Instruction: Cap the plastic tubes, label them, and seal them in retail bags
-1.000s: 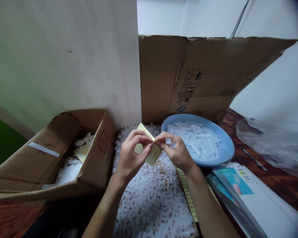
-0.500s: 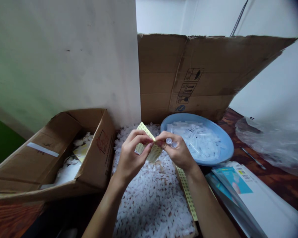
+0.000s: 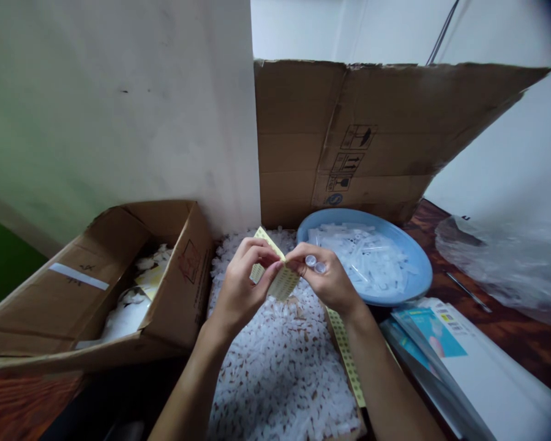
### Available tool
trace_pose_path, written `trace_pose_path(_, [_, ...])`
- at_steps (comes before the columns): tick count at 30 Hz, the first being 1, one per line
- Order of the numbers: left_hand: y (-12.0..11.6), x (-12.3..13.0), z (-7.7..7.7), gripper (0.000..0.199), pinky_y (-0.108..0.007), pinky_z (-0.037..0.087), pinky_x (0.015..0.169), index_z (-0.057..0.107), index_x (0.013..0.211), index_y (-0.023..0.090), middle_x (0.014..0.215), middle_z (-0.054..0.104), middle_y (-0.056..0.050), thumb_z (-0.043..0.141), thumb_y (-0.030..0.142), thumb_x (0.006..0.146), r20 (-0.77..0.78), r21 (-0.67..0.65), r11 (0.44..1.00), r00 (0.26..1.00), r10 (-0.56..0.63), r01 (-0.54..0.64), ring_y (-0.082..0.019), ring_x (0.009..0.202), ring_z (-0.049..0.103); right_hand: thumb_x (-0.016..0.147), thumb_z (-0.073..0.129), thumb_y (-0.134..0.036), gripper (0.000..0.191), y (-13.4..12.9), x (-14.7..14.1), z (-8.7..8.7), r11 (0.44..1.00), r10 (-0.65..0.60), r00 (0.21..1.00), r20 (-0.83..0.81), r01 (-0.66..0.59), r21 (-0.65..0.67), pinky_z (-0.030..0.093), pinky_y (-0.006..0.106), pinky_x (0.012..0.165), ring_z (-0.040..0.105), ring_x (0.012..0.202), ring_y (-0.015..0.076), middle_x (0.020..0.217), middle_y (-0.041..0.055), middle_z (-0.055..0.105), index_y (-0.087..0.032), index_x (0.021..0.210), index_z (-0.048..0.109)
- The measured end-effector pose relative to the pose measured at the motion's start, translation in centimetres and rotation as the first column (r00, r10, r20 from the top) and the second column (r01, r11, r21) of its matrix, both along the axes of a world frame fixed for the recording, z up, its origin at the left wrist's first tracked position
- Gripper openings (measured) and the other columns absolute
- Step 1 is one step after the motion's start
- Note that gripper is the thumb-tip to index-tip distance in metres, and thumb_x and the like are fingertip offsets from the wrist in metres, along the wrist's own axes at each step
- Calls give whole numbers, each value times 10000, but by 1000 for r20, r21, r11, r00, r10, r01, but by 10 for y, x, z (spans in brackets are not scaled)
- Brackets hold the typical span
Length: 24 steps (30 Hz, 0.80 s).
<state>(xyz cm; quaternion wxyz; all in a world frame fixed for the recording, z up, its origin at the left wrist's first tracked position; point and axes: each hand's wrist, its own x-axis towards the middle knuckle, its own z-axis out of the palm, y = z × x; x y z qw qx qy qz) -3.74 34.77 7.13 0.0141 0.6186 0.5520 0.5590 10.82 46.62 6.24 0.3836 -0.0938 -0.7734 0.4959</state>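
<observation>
Yellow sheet (image 3: 285,282) (dotted) between fingertips (image 3: 275,267)

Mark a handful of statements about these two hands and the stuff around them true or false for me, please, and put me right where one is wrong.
1. The left hand and the right hand both pinch a pale yellow sheet printed with dots. True.
2. The round light-blue basin is empty. False: the basin holds many clear plastic pieces.
3. Two small clear round plastic ends show at the right hand's fingers. True.
4. The open brown cardboard box is closer to the right hand than to the left. False: the box is nearer the left hand.
5. A thin metallic rod lies on the dark red-brown surface. True.
</observation>
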Motion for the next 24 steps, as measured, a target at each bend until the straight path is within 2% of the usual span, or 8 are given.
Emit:
trace_pose_path(6, [-3, 1, 2, 60, -281, 513, 782, 608, 951, 185, 1048, 566, -51, 575, 151, 988, -67, -76, 997, 998, -20, 15, -135, 888, 576, 926, 677, -238, 105, 0, -2, -1, 999, 13, 1000, 9, -13, -32, 466, 311, 750, 621, 785, 177, 830, 16, 699, -221, 859, 756])
trace_pose_path(10, [-3, 0, 1, 86, -295, 510, 804, 601, 936, 187, 1067, 555, -63, 556, 209, 1006, 39, -120, 991, 998, -57, 61, -152, 926, 572, 917, 705, -309, 127, 1, -7, -7, 990, -6, 999, 33, 11, -143, 466, 297, 709, 634, 777, 185, 850, 30, 730, -204, 926, 776])
trace_pose_path(12, [-3, 0, 0, 104, -303, 513, 816, 616, 950, 192, 1111, 552, -74, 563, 258, 1010, 121, -150, 985, 990, -69, 87, -167, 973, 580, 912, 713, -327, 149, 2, -10, -12, 989, -24, 996, 80, 36, -146, 469, 294, 705, 645, 775, 191, 851, 34, 743, -194, 934, 776])
trace_pose_path(15, [-3, 2, 0, 129, -334, 499, 912, 631, 940, 199, 1167, 555, -78, 579, 298, 1005, 176, -207, 972, 981, -77, 114, -194, 1083, 576, 928, 674, -258, 114, 3, -14, -19, 999, -47, 991, 123, 49, -16, 466, 285, 743, 668, 813, 193, 850, 27, 747, -193, 891, 761])
trace_pose_path(18, [-3, 3, 0, 137, -365, 455, 1014, 631, 905, 196, 1183, 560, -74, 581, 281, 1000, 173, -248, 961, 982, -78, 120, -205, 1157, 563, 946, 624, -199, 166, 4, -18, -25, 986, -63, 993, 101, 47, 159, 427, 270, 692, 643, 754, 173, 796, 14, 714, -190, 805, 712])
trace_pose_path(21, [-1, 2, -2, 127, -375, 460, 1003, 640, 912, 195, 1176, 562, -77, 586, 278, 990, 185, -270, 957, 981, -53, 103, -213, 1152, 567, 943, 612, -156, 156, 4, -20, -28, 960, -86, 990, 111, 52, 276, 410, 276, 690, 633, 754, 178, 813, 21, 706, -191, 818, 699])
trace_pose_path(24, [0, 0, -6, 117, -390, 473, 978, 649, 924, 196, 1174, 567, -81, 600, 287, 979, 191, -275, 958, 981, -27, 80, -221, 1132, 573, 921, 600, -97, 162, 2, -21, -29, 949, -89, 989, 120, 47, 313, 422, 281, 718, 650, 790, 190, 857, 32, 724, -201, 871, 714])
